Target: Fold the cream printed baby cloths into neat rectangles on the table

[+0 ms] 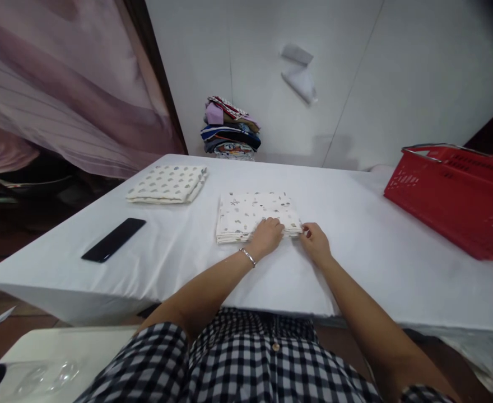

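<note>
folded rectangular white printed cloth (246,210) on white-draped table (356,240) | left hand (267,237) over near edge, grip unclear; right hand (316,243) pinches near-right corner | likely light, soft, floppy; hold all layers at edges

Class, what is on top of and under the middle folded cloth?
The left hand rests on the near edge of the folded cloth; the right hand is at its near right corner. White tablecloth shows around it; anything directly beneath is covered.

Folded cloth (250,210) partly hidden by hands (267,238), basket (456,201) cut off, blurred bottle (40,378), perhaps
</note>
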Demonstrator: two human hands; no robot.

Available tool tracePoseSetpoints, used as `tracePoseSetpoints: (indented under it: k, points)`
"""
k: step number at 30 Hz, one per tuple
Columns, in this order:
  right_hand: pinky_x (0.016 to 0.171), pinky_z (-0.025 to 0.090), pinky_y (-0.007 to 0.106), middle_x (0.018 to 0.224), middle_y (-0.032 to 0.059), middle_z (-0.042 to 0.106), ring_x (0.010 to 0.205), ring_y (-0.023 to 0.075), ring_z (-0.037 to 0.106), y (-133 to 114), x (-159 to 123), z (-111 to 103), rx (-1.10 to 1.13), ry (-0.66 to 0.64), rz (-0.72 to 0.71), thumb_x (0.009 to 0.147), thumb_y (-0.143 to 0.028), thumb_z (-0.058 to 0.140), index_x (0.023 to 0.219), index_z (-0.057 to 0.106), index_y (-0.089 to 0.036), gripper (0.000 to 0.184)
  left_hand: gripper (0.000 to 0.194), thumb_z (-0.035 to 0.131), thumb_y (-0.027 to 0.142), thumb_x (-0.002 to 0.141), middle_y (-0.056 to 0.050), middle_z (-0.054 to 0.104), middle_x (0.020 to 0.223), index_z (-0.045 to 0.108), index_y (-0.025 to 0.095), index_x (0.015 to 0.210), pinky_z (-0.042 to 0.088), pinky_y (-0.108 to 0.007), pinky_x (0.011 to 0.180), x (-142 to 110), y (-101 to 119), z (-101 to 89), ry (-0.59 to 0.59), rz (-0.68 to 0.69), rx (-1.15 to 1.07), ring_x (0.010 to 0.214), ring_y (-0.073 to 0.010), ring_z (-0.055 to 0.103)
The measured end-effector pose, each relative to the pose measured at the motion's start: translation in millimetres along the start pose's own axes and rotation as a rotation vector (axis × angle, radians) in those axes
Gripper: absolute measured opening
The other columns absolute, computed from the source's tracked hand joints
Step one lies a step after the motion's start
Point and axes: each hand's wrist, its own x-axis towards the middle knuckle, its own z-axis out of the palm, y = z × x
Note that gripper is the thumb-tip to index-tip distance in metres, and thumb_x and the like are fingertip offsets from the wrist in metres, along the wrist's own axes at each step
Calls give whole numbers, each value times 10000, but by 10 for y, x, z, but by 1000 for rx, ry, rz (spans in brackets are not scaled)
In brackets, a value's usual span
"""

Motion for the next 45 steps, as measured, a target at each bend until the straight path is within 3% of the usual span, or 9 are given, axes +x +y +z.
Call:
tracePoseSetpoints:
  k: [2,14,20,27,33,40,45]
  points:
    - [660,414,268,907,19,555,686,136,503,-12,0,-8,18,-29,-47,758,-241,491,983,588,-220,246,125,488,187,849,-71,569,973,587,169,925,391,-353,816,11,3,4,-1,2,-12,942,-202,488]
    - [678,426,256,908,16,535,766,142,514,-12,-10,-21,30,-51,-74,760,-189,468,879,572,-217,160,88,502,185,848,-60,572,963,574,164,895,388,-332,810,6,-10,42,26,18,-28,933,-192,488]
    - [768,423,289,1020,45,546,969,187,495,-24,-30,-28,-84,22,-163,797,-223,459,906,587,-224,168,116,446,163,871,-62,563,977,561,163,886,385,-335,795,-3,17,40,22,22,-2,944,-193,480]
    - [683,429,274,908,34,558,868,179,520,43,-31,-36,-33,-46,-151,788,-266,481,876,585,-218,145,112,458,206,881,-52,576,972,559,167,913,386,-318,793,-84,-14,-12,-5,62,4,922,-178,492]
    - [651,441,279,952,45,563,851,182,541,112,-36,-14,-2,-43,-146,788,-312,477,889,590,-219,177,188,455,293,895,-57,591,990,589,186,973,390,-327,814,-427,-364,-185,-5,-42,16,965,-182,504]
    - [618,445,286,943,49,569,807,181,553,135,-33,4,5,-32,-148,785,-336,477,896,600,-215,205,232,416,308,914,-51,624,986,613,196,965,410,-330,830,-1017,-959,-446,130,-236,-12,948,-171,529]
    - [634,453,300,964,49,572,787,176,552,137,-34,0,-3,-41,-158,791,-348,470,1020,615,-228,296,231,445,263,893,-45,613,1042,609,207,1045,436,-297,847,-1209,-1149,-551,172,-366,-110,972,-157,528]
